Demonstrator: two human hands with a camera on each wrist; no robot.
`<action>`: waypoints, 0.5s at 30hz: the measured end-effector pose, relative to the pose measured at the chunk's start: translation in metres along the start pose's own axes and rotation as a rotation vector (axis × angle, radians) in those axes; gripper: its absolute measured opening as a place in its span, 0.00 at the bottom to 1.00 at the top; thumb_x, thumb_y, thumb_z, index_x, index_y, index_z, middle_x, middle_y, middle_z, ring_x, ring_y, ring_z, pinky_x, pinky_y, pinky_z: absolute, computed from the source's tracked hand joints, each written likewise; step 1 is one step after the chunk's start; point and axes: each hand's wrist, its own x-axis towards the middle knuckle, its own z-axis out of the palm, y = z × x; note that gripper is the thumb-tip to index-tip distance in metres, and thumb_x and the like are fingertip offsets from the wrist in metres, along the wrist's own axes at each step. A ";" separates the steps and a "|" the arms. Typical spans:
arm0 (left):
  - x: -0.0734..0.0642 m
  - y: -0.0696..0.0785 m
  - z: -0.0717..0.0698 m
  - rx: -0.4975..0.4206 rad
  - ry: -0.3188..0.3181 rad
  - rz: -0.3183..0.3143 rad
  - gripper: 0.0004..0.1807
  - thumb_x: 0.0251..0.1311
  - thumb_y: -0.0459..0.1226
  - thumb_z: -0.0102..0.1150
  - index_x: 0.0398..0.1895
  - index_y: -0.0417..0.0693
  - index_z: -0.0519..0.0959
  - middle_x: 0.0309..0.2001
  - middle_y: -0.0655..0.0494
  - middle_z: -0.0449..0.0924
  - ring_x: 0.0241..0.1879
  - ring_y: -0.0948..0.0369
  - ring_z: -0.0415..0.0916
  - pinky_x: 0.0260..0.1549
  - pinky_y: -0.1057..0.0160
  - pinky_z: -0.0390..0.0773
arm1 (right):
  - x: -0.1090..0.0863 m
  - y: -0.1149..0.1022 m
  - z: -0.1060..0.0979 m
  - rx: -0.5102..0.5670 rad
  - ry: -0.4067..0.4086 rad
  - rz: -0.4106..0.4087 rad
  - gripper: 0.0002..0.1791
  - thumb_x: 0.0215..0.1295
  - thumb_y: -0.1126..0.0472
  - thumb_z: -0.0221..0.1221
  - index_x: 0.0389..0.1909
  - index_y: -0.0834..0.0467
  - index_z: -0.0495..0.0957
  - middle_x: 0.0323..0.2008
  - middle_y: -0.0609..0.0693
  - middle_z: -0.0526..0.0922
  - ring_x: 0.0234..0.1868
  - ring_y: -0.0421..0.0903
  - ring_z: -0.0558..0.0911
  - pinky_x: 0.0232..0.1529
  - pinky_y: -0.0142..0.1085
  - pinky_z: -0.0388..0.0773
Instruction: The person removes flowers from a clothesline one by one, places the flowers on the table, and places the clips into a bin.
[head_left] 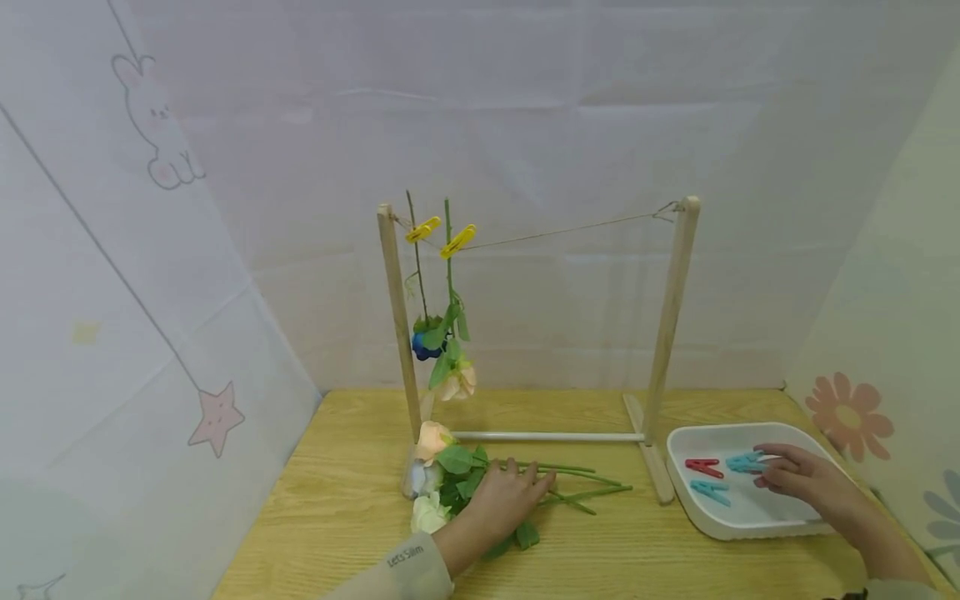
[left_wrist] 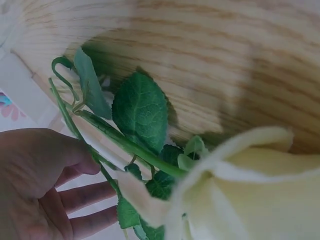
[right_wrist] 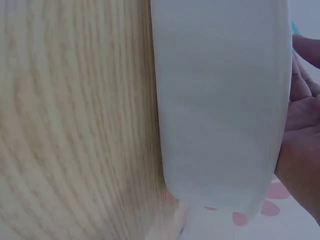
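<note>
My left hand [head_left: 504, 498] lies over the stems of a small bunch of roses on the table, fingers spread. In the left wrist view its thumb [left_wrist: 82, 157] touches a green stem [left_wrist: 107, 175], with the other fingers behind. A white rose [head_left: 430, 513] and a peach rose [head_left: 433, 442] are at the bunch's left end. My right hand [head_left: 806, 482] reaches into the white tray [head_left: 765, 527] and pinches the end of a blue clothespin [head_left: 744, 462]. In the right wrist view the tray's wall hides most of that clothespin. Another blue clothespin [head_left: 709, 492] and a red clothespin [head_left: 703, 467] lie beside it.
Behind the roses stands a wooden frame [head_left: 672, 333] with a string [head_left: 562, 233] across its top. Yellow clothespins [head_left: 457, 242] hold a blue rose [head_left: 427, 345] and another peach rose [head_left: 457, 383] upside down at its left. A white bar [head_left: 547, 437] joins the feet.
</note>
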 end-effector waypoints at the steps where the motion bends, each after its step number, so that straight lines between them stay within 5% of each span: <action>1: 0.000 0.000 0.000 -0.004 -0.007 0.000 0.27 0.72 0.50 0.56 0.73 0.71 0.67 0.63 0.63 0.78 0.52 0.55 0.83 0.43 0.55 0.86 | 0.001 0.000 -0.002 -0.004 -0.028 0.009 0.18 0.79 0.65 0.50 0.65 0.54 0.72 0.48 0.39 0.86 0.47 0.39 0.86 0.49 0.28 0.83; 8: 0.001 -0.001 0.000 -0.031 -0.057 0.007 0.32 0.68 0.48 0.62 0.74 0.71 0.65 0.65 0.63 0.76 0.55 0.55 0.81 0.46 0.53 0.85 | 0.010 -0.009 -0.009 -0.102 -0.092 0.136 0.30 0.78 0.61 0.53 0.66 0.80 0.57 0.49 0.51 0.84 0.45 0.40 0.86 0.47 0.30 0.84; 15: 0.001 -0.003 0.001 -0.068 -0.073 0.018 0.34 0.67 0.44 0.64 0.75 0.70 0.64 0.66 0.62 0.75 0.56 0.53 0.81 0.52 0.50 0.83 | 0.018 -0.003 -0.013 -0.157 -0.114 0.192 0.30 0.76 0.63 0.55 0.64 0.83 0.56 0.45 0.58 0.85 0.41 0.41 0.86 0.45 0.36 0.85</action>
